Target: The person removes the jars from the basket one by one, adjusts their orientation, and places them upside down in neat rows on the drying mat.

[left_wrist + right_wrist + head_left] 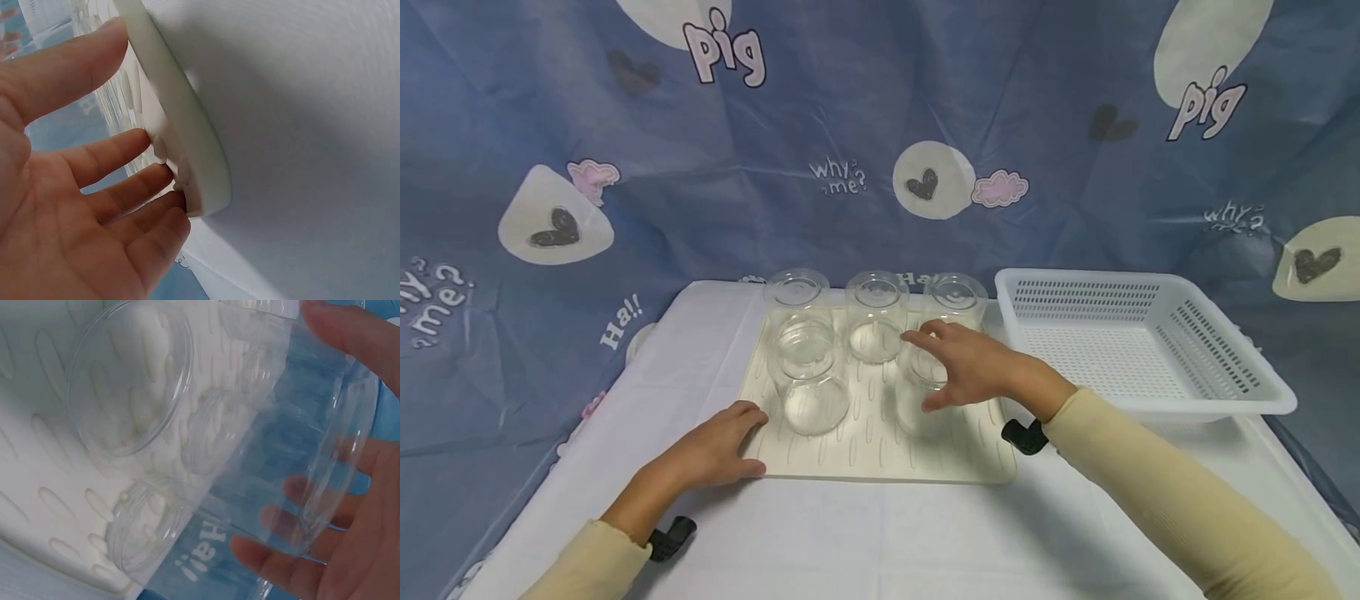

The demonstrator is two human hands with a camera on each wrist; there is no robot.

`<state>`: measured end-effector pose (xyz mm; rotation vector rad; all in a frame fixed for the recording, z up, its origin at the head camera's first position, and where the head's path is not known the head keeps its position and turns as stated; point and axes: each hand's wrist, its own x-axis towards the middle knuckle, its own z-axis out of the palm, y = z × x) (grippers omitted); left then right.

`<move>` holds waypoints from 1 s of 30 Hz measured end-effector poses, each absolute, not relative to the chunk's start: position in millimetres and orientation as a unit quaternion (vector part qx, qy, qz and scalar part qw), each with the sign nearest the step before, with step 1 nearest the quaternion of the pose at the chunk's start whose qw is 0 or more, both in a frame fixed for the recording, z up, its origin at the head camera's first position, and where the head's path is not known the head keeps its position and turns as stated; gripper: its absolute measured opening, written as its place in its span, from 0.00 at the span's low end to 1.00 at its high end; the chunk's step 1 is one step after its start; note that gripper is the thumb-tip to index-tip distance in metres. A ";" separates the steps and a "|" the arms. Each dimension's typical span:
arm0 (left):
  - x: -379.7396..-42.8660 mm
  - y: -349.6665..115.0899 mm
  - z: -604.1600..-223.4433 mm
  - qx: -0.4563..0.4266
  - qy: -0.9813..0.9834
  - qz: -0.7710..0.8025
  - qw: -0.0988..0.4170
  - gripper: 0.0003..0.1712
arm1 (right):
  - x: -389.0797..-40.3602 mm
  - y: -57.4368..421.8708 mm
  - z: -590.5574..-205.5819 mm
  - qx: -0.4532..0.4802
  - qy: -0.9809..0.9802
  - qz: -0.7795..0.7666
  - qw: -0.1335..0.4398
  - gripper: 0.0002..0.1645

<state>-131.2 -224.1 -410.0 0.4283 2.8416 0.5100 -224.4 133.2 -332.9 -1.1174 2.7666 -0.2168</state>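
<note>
My right hand curls round the upper end of a clear cup at the front right of the cream drying mat. Through the cup's wall in the right wrist view, its fingertips show on one side, with the thumb opposite. The cup's far round end lies close over the ridged mat. At the mat's front left corner rests my left hand, fingers loosely bent and fingertips touching the mat, nothing gripped. Another clear cup stands at the front left of the mat.
Three more clear cups, including the middle one, line the back of the mat. A white perforated basket sits to the right on the white cloth. Behind the table hangs a blue printed curtain.
</note>
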 end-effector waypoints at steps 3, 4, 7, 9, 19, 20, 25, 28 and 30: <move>-132.4 -224.8 -410.5 0.147 0.968 0.174 0.109 0.38 | -225.8 132.5 -334.4 -0.374 0.923 -0.068 0.059 0.56; -132.7 -225.1 -410.8 0.147 0.967 0.175 0.109 0.38 | -226.4 132.3 -335.2 -0.375 0.923 -0.068 0.054 0.56; -134.1 -226.5 -411.6 0.148 0.967 0.175 0.109 0.38 | -227.4 132.2 -337.7 -0.378 0.922 -0.074 0.048 0.56; -134.9 -227.5 -411.7 0.147 0.967 0.174 0.110 0.39 | -228.1 132.2 -339.7 -0.380 0.920 -0.087 0.050 0.56; -135.5 -228.5 -418.6 0.143 0.967 0.175 0.118 0.40 | -212.4 151.4 -342.6 -0.370 0.916 -0.155 -0.002 0.56; -134.2 -227.9 -420.0 0.141 0.967 0.175 0.120 0.40 | -204.9 158.9 -343.0 -0.370 0.914 -0.168 -0.019 0.54; -128.4 -225.8 -422.1 0.134 0.966 0.182 0.123 0.41 | -155.7 207.7 -348.4 -0.380 0.896 -0.192 -0.124 0.41; -126.9 -226.0 -421.1 0.137 0.967 0.180 0.118 0.41 | -131.4 235.5 -352.7 -0.370 0.892 -0.185 -0.183 0.35; -126.5 -227.0 -420.2 0.136 0.968 0.178 0.115 0.41 | -119.9 249.8 -353.8 -0.355 0.893 -0.185 -0.206 0.33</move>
